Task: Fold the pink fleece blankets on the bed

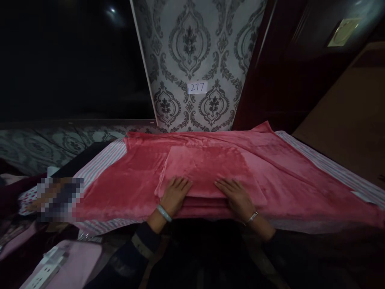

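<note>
Head camera, my only window on this from afar, looks down on two bare hands laid flat on a folded pink plush blanket (pixel 207 164), which sits near the middle of a wider spread of pink plush fabric (pixel 120 176), close to its near edge. I read both hands as open and palm down, gripping nothing: the left hand (pixel 175 196) rests on the near left part of the fold with its fingers pointing forward, and the right hand (pixel 237 196) rests on the near right part with its fingers angled inward. Between them I can see stacked layers along the fold's front edge. A pale bangle (pixel 164 213) circles the left wrist and a silvery bracelet (pixel 253 217) the right. Striped cloth (pixel 104 158) shows from under the pink spread at both sides. Behind, I have damask wallpaper (pixel 189 48) bearing a paper label (pixel 197 87) marked 277, a black screen (pixel 72 60) to the left and a glossy dark red panel (pixel 279 80) to the right. At lower left, a white power strip (pixel 45 273) lies on a pink surface (pixel 82 261); above that, pixelation hides the detail.
</note>
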Available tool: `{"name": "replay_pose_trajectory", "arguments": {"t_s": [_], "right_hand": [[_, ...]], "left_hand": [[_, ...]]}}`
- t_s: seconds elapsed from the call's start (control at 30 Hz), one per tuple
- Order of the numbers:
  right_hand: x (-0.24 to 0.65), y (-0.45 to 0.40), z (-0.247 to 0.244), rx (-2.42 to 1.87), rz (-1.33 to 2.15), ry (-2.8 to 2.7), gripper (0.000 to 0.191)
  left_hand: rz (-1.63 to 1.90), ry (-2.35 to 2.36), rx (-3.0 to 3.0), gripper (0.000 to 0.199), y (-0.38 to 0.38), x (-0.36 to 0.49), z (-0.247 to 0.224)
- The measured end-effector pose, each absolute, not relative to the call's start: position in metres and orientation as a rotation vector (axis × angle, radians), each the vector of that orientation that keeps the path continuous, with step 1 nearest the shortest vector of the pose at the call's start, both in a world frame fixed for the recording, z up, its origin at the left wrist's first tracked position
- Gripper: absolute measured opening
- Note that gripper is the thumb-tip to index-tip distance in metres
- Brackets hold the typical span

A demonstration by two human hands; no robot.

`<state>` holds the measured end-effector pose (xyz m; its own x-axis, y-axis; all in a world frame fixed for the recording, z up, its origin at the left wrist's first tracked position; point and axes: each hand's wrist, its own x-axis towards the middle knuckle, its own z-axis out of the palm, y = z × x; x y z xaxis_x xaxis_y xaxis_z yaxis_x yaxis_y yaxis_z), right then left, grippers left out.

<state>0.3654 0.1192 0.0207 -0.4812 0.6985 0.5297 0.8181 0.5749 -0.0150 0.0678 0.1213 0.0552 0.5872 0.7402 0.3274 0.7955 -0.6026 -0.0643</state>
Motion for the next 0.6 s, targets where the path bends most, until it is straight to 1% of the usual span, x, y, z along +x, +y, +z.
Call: {"name": "replay_pose_trajectory", "arguments": {"t_s": [0.1, 0.17, 0.2, 0.27, 0.33, 0.37, 0.43, 0.5, 0.6], "right_hand": [[0.374, 0.119, 0.017, -1.177, -0.344, -2.323, 0.074], [0.376, 0.115, 0.015, -1.171, -0.287, -2.400, 0.072], [0.377, 0.113, 0.017, -1.174, -0.237, -2.448, 0.068], [0.376, 0.111, 0.028, -1.184, -0.116, -2.525, 0.056], [0.371, 0.115, 0.048, -1.160, -0.010, -2.553, 0.042], [0.367, 0.119, 0.061, -1.128, 0.022, -2.553, 0.039], [0.353, 0.133, 0.084, -1.066, 0.036, -2.537, 0.041], [0.334, 0.150, 0.098, -1.052, 0.012, -2.531, 0.048], [0.302, 0.169, 0.092, -1.094, 0.003, -2.593, 0.064]], "left_hand": [[-0.414, -1.309, -2.618, 0.063, 0.119, 0.067, 0.047], [-0.394, -1.375, -2.641, 0.063, 0.114, 0.064, 0.039], [-0.396, -1.406, -2.653, 0.063, 0.111, 0.062, 0.035], [-0.442, -1.443, -2.679, 0.064, 0.103, 0.060, 0.033], [-0.528, -1.452, -2.724, 0.059, 0.099, 0.060, 0.039], [-0.574, -1.452, -2.750, 0.054, 0.098, 0.061, 0.045], [-0.655, -1.451, -2.784, 0.048, 0.101, 0.065, 0.061], [-0.692, -1.464, -2.761, 0.049, 0.110, 0.070, 0.076], [-0.629, -1.553, -2.627, 0.054, 0.128, 0.073, 0.082]]}}
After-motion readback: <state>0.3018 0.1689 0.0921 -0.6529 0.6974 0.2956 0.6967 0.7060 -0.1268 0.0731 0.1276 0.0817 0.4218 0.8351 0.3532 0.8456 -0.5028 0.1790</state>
